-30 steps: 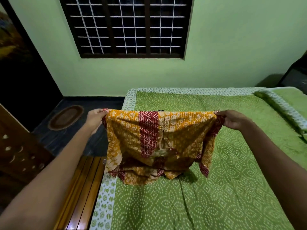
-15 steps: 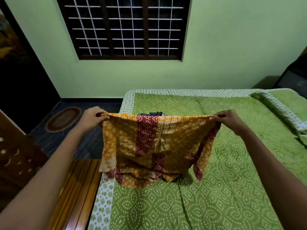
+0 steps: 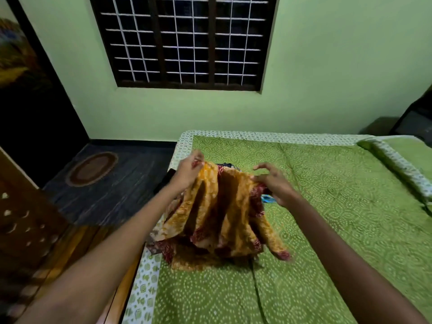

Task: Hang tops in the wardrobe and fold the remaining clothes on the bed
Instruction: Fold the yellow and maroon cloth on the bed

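Observation:
An orange garment with dark red patterned bands hangs bunched in folds over the near left part of the bed. Its lower hem rests crumpled on the green bedspread. My left hand pinches the garment's top edge on the left. My right hand grips the top edge on the right, fingers curled, close to the left hand. A dark piece of clothing peeks out behind the garment, and a bit of blue fabric shows under my right hand.
A wooden bed frame runs along the bed's left side. An oval rug lies on the dark floor. A barred window is in the green wall ahead. A pillow lies at the far right. Dark wooden furniture stands at left.
My hands have come together from wide apart, so the garment that was stretched flat now hangs gathered in folds. It has also dropped lower onto the bed.

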### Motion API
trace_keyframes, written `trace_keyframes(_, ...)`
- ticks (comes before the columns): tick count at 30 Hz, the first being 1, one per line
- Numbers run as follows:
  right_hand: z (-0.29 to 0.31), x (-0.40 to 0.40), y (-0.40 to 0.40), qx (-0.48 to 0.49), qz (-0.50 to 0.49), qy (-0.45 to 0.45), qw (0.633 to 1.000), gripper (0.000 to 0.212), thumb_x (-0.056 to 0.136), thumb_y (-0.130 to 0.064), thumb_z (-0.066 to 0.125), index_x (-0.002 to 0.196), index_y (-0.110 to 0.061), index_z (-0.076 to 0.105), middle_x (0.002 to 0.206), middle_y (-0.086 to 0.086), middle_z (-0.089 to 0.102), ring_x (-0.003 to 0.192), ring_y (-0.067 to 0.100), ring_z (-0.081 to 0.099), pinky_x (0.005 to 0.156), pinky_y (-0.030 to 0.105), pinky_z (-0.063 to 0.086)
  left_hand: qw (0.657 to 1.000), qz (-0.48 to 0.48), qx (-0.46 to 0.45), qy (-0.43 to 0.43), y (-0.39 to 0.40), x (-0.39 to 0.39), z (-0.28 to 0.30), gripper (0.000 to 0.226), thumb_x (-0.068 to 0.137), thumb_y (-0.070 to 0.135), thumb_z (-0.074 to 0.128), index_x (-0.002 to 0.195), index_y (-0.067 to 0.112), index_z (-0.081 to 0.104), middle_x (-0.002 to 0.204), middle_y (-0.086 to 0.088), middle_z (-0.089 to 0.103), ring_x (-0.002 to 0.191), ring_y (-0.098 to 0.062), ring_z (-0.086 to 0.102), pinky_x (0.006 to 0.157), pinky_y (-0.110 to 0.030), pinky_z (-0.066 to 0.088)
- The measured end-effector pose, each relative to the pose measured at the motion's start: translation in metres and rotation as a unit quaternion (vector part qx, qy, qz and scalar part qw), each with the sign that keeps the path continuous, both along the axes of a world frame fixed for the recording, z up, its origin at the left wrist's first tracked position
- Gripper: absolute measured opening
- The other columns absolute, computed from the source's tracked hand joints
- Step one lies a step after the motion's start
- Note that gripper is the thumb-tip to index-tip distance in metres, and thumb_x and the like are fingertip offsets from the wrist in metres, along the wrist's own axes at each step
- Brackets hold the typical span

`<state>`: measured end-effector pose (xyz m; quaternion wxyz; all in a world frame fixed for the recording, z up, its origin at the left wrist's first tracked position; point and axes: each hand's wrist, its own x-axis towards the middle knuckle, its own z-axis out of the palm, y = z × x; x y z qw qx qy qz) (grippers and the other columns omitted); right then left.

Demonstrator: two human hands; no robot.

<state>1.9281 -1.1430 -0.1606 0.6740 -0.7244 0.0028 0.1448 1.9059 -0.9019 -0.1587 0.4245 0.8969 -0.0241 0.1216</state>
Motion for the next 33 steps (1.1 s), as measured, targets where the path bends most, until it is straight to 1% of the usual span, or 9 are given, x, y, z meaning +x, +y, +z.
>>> trace_keyframes(4, 0.011, -0.006, 0.029, 0.03, 0.052, 0.002, 0.998, 0.019, 0.087, 0.008, 0.055, 0.075, -0.006, 0.061, 0.058, 0.0, 0.065, 0.05, 0.009, 0.059, 0.046, 0.021, 0.052, 0.988, -0.129, 0.05, 0.066, -0.031, 0.007, 0.006, 0.029, 0.087, -0.008, 0.045, 0.077, 0.008, 0.068, 0.081, 0.004, 0.058, 0.086, -0.022, 0.057, 0.08, -0.03, 0.042)
trace_keyframes(8, 0.022, -0.006, 0.039, 0.056, 0.071, 0.002, 0.996, 0.022, 0.09, 0.008, 0.049, 0.075, -0.002, 0.062, 0.064, 0.006, 0.068, 0.058, 0.012, 0.065, 0.066, 0.032, 0.058, 0.981, -0.144, 0.088, 0.1, -0.044, 0.009, 0.017, 0.036, 0.079, 0.042, 0.063, 0.085, 0.006, 0.064, 0.08, 0.001, 0.051, 0.079, -0.017, 0.05, 0.067, -0.027, 0.04)
trace_keyframes(12, 0.033, -0.004, 0.044, -0.032, 0.104, -0.056, 0.992, 0.022, 0.085, 0.012, 0.047, 0.077, -0.008, 0.055, 0.074, 0.009, 0.058, 0.067, 0.018, 0.055, 0.065, 0.032, 0.05, 0.981, -0.118, 0.146, 0.053, -0.047, 0.011, 0.02, 0.011, 0.081, 0.014, 0.066, 0.083, 0.004, 0.062, 0.077, 0.0, 0.048, 0.08, -0.018, 0.049, 0.063, -0.023, 0.04)
trace_keyframes(14, 0.036, 0.002, 0.043, -0.192, 0.139, -0.184, 0.954, 0.019, 0.083, 0.007, 0.049, 0.085, -0.008, 0.059, 0.076, 0.009, 0.054, 0.072, 0.019, 0.048, 0.064, 0.03, 0.039, 0.976, -0.134, 0.167, 0.048, -0.044, 0.011, 0.022, 0.01, 0.084, 0.009, 0.06, 0.085, 0.0, 0.065, 0.083, -0.003, 0.052, 0.082, -0.018, 0.05, 0.073, -0.034, 0.046)
trace_keyframes(16, 0.033, 0.009, 0.041, -0.394, 0.171, -0.301, 0.852, 0.023, 0.085, -0.007, 0.056, 0.106, -0.012, 0.063, 0.092, 0.008, 0.048, 0.091, 0.019, 0.041, 0.08, 0.032, 0.037, 0.972, -0.155, 0.171, 0.039, -0.037, 0.009, 0.028, 0.012, 0.086, 0.004, 0.056, 0.087, -0.002, 0.067, 0.083, -0.002, 0.052, 0.079, -0.017, 0.049, 0.071, -0.03, 0.044)
trace_keyframes(19, 0.021, 0.017, 0.036, -0.529, 0.218, -0.309, 0.76, 0.038, 0.082, -0.016, 0.061, 0.12, -0.011, 0.059, 0.122, 0.011, 0.042, 0.117, 0.025, 0.033, 0.098, 0.038, 0.028, 0.97, -0.175, 0.168, 0.008, -0.023, 0.003, 0.042, 0.017, 0.087, -0.001, 0.054, 0.094, -0.006, 0.068, 0.078, 0.003, 0.05, 0.069, -0.011, 0.047, 0.061, -0.015, 0.037)
trace_keyframes(24, 0.011, 0.027, 0.009, -0.606, 0.247, -0.32, 0.685, 0.056, 0.082, -0.031, 0.063, 0.132, -0.01, 0.051, 0.157, -0.005, 0.014, 0.142, 0.024, 0.012, 0.111, 0.049, 0.015, 0.969, -0.179, 0.162, -0.049, 0.006, -0.002, 0.075, 0.02, 0.085, -0.009, 0.052, 0.094, -0.007, 0.069, 0.08, -0.006, 0.057, 0.068, -0.011, 0.049, 0.06, -0.012, 0.042)
trace_keyframes(30, 0.054, 0.029, -0.017, -0.535, 0.2, -0.44, 0.693, 0.039, 0.068, -0.037, 0.057, 0.076, -0.002, 0.073, 0.128, 0.012, 0.049, 0.106, 0.03, 0.051, 0.087, 0.038, 0.044, 0.968, -0.163, 0.187, -0.047, 0.015, -0.001, 0.094, 0.02, 0.083, -0.009, 0.054, 0.095, -0.008, 0.069, 0.085, -0.01, 0.059, 0.068, -0.003, 0.048, 0.061, -0.008, 0.041)
trace_keyframes(33, 0.073, 0.02, -0.024, -0.536, 0.217, -0.52, 0.629, 0.023, 0.062, -0.027, 0.065, 0.068, -0.007, 0.073, 0.119, 0.012, 0.058, 0.097, 0.031, 0.056, 0.081, 0.042, 0.05, 0.967, -0.151, 0.194, -0.06, 0.014, -0.001, 0.101, 0.019, 0.083, -0.009, 0.054, 0.093, -0.008, 0.069, 0.087, -0.015, 0.061, 0.069, -0.007, 0.049, 0.062, -0.006, 0.041)
